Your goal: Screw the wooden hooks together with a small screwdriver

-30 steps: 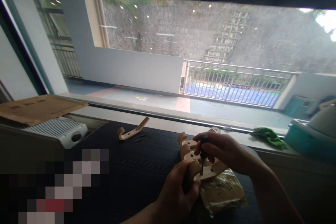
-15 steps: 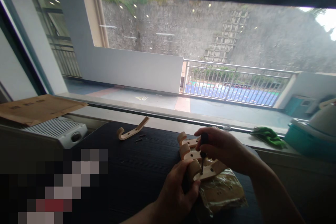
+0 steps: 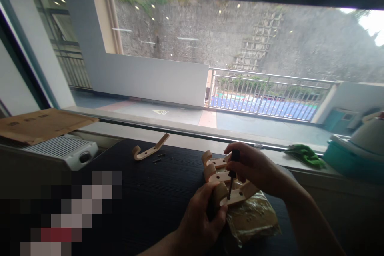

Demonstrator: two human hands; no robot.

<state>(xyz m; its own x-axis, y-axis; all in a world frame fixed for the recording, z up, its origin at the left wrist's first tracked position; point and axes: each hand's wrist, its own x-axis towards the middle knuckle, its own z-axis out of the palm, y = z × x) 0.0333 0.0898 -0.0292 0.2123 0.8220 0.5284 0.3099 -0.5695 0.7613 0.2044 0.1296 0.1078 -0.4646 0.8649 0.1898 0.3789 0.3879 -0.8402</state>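
Note:
My right hand (image 3: 250, 166) is closed around the dark handle of a screwdriver (image 3: 231, 180). Its shaft points down to a hole in the nearest wooden hook (image 3: 241, 195). My left hand (image 3: 204, 214) grips that hook at its curled end, thumb in front and fingers behind. Two more wooden hooks stand in a row just beyond, one a middle hook (image 3: 216, 176) and one a far hook (image 3: 214, 162). Under the hooks lies a brown package in clear plastic (image 3: 255, 220). Whatever the screwdriver tip meets in the hole is too small to make out.
On the dark table (image 3: 144, 196) lie a loose wooden hook (image 3: 150, 151) and two dark screws (image 3: 159, 159). A brown envelope (image 3: 45, 124) rests on a white slatted appliance (image 3: 66, 150) at left. A green cloth (image 3: 304, 156) and a teal container (image 3: 345, 156) sit by the window at right.
The fingers of my right hand have shifted slightly on the screwdriver handle, showing more of its top. My left hand keeps its grip on the hook. The whole view has drifted very slightly.

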